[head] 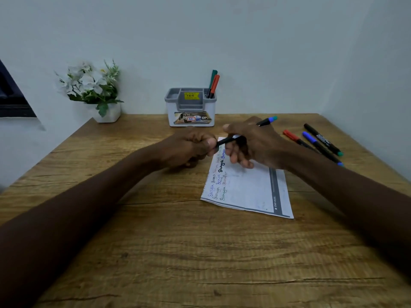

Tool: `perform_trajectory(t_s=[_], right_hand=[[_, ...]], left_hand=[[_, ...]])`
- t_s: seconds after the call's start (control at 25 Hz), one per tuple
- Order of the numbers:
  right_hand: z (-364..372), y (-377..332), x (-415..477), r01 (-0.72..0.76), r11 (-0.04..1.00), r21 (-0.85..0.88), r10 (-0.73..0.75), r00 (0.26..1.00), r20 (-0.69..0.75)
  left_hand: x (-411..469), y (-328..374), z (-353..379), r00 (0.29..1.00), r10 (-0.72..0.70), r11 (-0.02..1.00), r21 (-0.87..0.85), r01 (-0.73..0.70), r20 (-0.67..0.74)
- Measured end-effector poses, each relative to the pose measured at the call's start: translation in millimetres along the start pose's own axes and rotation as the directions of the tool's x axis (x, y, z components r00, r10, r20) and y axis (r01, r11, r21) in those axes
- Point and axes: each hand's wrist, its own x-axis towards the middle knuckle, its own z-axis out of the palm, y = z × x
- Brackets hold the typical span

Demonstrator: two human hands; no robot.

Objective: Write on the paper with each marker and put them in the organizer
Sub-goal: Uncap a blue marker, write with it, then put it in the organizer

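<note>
One paper lies on the table, centre-right; above it the left hand and right hand both grip one marker. Three loose markers lie at right. Two stored markers stand in the single organizer, upper centre.

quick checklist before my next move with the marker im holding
1. Grip on the marker: the left hand pinches one end, the right hand holds the barrel. Ok.
2. Cap on or off: the left hand hides that end. Cannot tell.
3. Paper flat on the table under the hands, blank space beside the writing. Ok.
4. Organizer upright; two stowed markers stand in its right-hand compartment, the others look empty. Ok.
5. All markers stowed: three loose markers lie right of the paper. Not ok.
</note>
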Motion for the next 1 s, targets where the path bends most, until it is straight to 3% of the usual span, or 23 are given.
perform_trajectory(t_s=[0.12,0.4,0.48,0.68,1.0], right_hand=[[-20,2,-7,0.020,0.999,0.044,-0.020,1.000,-0.005],[-16,24,-3,-0.037,0.989,0.144,0.011,0.983,0.181],[-18,23,-8,0.007,0.997,0.081,-0.021,0.985,0.171],[-12,23,-14,0.181,0.946,-0.269,-0.165,0.983,0.083],[-10,25,-16,0.200,0.922,-0.331,-0.175,0.979,0.102]], left_hand=[[-2,-5,-11,1.000,-0.016,0.995,0.099,0.018,-0.014],[2,-6,-4,0.999,-0.034,0.942,0.335,0.024,0.024],[3,-6,-4,0.998,-0.059,0.943,0.331,0.046,0.028],[6,-7,-5,0.996,-0.079,0.946,0.318,0.065,0.032],[8,-7,-5,0.996,-0.079,0.951,0.303,0.062,0.044]])
